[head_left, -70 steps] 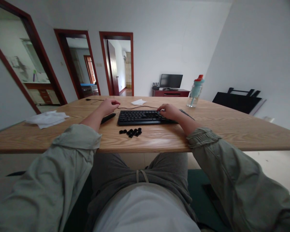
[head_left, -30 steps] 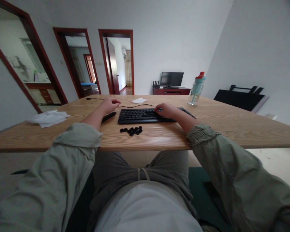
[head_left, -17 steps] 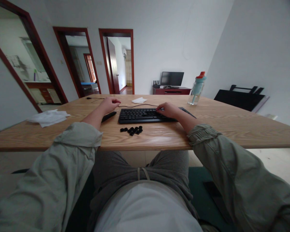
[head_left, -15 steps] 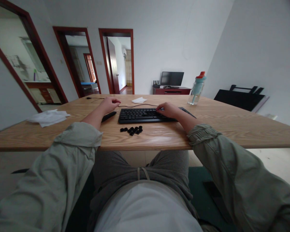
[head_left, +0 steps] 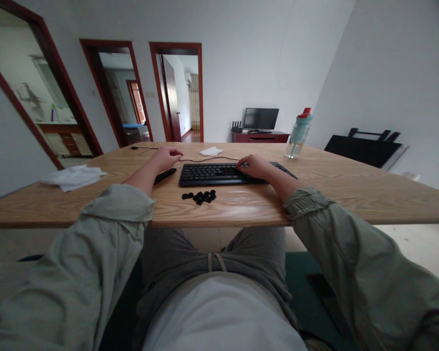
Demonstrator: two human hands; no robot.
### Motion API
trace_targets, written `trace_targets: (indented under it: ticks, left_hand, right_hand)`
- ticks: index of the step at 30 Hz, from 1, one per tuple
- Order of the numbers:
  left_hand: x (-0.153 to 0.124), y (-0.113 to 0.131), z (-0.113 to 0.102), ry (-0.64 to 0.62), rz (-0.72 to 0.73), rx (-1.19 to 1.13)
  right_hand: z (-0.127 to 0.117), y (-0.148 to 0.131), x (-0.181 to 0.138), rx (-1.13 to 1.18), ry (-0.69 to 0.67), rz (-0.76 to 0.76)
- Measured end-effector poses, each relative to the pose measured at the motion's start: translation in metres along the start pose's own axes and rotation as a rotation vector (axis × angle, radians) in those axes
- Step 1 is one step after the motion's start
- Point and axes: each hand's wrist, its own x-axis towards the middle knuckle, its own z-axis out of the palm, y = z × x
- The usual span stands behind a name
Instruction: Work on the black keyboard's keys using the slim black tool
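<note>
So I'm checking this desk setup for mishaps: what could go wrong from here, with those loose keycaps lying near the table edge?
1. The loose keycaps lie in a pile between the keyboard and the near table edge; a sleeve could sweep them off.
2. The water bottle stands beyond the right hand; a knock might tip it toward the keyboard.
3. The thin cable trails past the left hand and might snag.

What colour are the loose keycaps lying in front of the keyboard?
Black, like the keyboard itself; the keycaps show best in the head view.
</note>
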Motion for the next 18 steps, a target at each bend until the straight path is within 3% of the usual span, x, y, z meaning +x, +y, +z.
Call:
trace_targets:
  ticks: [5,18]
  left_hand:
    - [0.0015,-0.0017,0.0011,0.006,0.004,-0.029]
    - [0.0017,-0.0004,0.0005,-0.008,-0.020,-0.026]
  right_hand:
    - [-0.0022,-0.0020,0.0002,-0.041,-0.033,0.004]
    - [0.0042,0.0047,0.0028,-0.009,0.029,-0.013]
